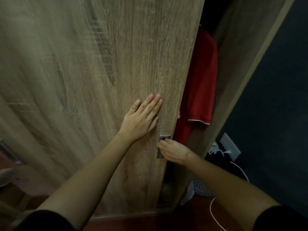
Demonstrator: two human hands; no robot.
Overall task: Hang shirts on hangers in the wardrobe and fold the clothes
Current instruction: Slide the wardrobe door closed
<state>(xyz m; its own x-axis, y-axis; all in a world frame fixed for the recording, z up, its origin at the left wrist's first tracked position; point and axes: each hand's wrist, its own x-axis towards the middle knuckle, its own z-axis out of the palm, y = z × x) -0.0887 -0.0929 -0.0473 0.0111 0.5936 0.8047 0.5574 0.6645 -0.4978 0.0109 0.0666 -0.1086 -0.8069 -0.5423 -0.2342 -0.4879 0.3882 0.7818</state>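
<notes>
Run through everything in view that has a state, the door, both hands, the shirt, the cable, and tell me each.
wardrobe door: partly open, gap on its right.
left hand: flat against the door, fingers straight.
right hand: fingers hooked into the recessed handle.
red shirt: hanging inside the wardrobe.
white cable: plugged into the wall socket.
</notes>
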